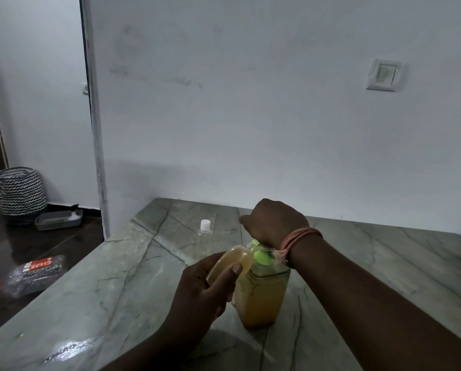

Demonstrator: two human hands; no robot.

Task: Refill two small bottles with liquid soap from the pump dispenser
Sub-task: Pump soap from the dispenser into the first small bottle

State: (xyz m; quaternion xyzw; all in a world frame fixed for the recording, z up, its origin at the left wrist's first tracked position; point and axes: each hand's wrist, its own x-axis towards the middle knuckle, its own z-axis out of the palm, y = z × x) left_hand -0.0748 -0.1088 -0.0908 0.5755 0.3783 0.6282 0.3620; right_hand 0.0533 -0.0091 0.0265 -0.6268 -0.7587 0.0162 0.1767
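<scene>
**Small bottle held at the pump spout**

The left hand [205, 287] is nearest the camera, its forearm coming up from the bottom edge. Its fingers and thumb are curled round a small bottle [230, 263] filled with amber liquid soap, the thumb lying along the near face. The bottle is tilted, its open neck pointing up and right, right against the green pump head [261, 254] of the dispenser; whether the spout sits inside the neck cannot be told.

The right hand [273, 222] is above the pump, wrist bent, its fingers curled downward over the top of the green head. How they lie beneath is hidden by the back of the hand. A band of pinkish thread [297, 241] is wound round that wrist.

The pump dispenser [261, 298] stands upright on the grey-green stone counter [103, 303], a clear squarish bottle filled high with yellow-orange soap, just right of the held bottle.

Farther back on the counter, left of the right hand and apart from it, a second small bottle [204, 229] stands upright, clear, with a white cap on.

Beyond the counter is a white wall with a switch plate [383, 75]. On the dark floor at left are a zigzag-patterned basket [21, 192], a grey tray [59, 219] and a plastic-wrapped packet [33, 274].
</scene>
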